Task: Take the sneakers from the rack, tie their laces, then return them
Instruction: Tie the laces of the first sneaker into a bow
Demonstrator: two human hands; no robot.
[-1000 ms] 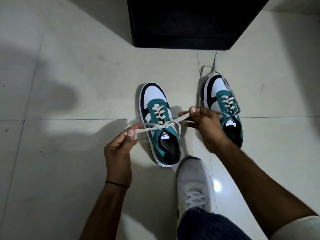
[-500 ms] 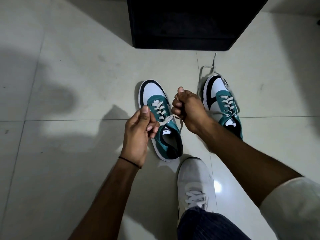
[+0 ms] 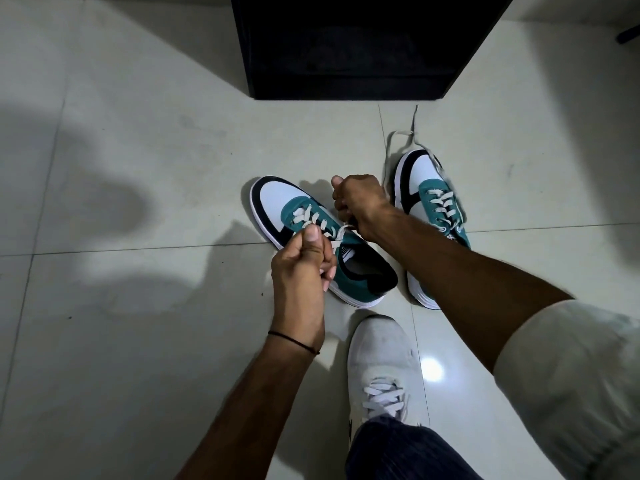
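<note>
pale tiled floor [image 3: 138,341], left hand [image 3: 301,268] and right hand [image 3: 360,206] each fisted on near sneaker's [image 3: 322,240] lace [image 3: 341,233]

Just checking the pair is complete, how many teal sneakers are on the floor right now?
2. One teal sneaker lies at centre, both hands on its laces. The other teal sneaker stands to its right, laces loose, partly behind the right forearm. None seems hidden.
</note>
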